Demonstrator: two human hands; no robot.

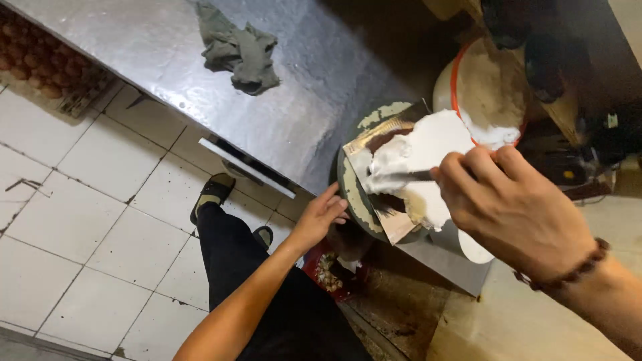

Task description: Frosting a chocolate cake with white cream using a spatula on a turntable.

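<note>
The right hand (511,210) grips a spatula (401,176), spreading white cream over a cake (418,167) on a turntable (354,197). The left hand (321,214), fingers loosely open, touches the turntable's left edge. A grey rag (239,50) lies far left on the steel table (134,40).

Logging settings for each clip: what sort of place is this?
Probably a bakery or commercial kitchen: a steel worktable, a cake being iced on a turntable with a spatula in the right hand, and egg trays on the tiled floor.

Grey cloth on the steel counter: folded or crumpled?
Crumpled. The grey cloth lies bunched in irregular wrinkles on the steel counter, no neat folds or flat spread.
</note>
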